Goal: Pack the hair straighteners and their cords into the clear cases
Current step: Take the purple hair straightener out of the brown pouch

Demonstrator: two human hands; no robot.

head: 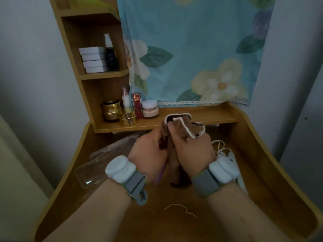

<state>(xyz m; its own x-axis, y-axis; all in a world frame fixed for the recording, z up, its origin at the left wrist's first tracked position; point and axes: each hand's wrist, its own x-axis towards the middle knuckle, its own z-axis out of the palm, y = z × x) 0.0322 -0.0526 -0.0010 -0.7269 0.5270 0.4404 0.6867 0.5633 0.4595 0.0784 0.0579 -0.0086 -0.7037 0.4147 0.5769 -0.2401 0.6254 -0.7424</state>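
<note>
We hold both hands together above the middle of the wooden desk. Our left hand and our right hand are both curled round a brown cloth with a pale stitched edge; its top flares up above the knuckles and its tail hangs down between our wrists. A thin purple object slants down under the left palm. It may be part of a straightener, but we cannot tell, since the hands and the cloth hide most of it.

The clear cases lie flat on the desk to the left, just beside and partly under our left wrist, their long axis running from the near left up toward the low shelf. On the other side, a white cord loops out from behind the right hand, and a white straightener body runs along the desk below the right wrist, pointing toward us. A loose thread lies on the desk nearer us.

So the relation that counts is this: the cases lie to the left of our grip, the white straightener and cord to the right, and the grip itself sits between them. We judge that the left hand is the nearer one to open a case, and the right hand the nearer one to gather the cord. Nothing we can see has gone into a case yet.
</note>
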